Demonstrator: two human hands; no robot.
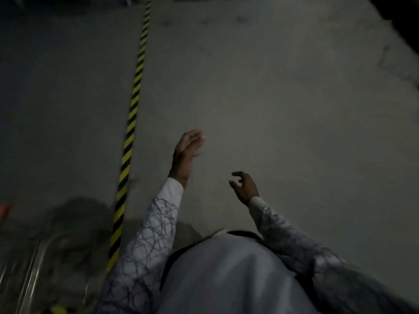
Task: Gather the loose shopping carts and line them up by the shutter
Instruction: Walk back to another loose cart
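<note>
My left hand (pixel 187 151) is raised in front of me over bare concrete, fingers stretched out and holding nothing. My right hand (pixel 244 185) hangs lower and to the right, its fingers loosely curled around nothing. A blurred metal frame, possibly part of a shopping cart (pixel 34 268), shows at the bottom left corner, well apart from both hands. A red piece (pixel 4 211) sticks in at the left edge. No shutter is in view.
A yellow and black striped strip (pixel 132 118) runs along the floor from the top centre down to the bottom left. It divides a darker floor section (pixel 63 87) on the left from the lighter concrete floor (pixel 283 98) on the right.
</note>
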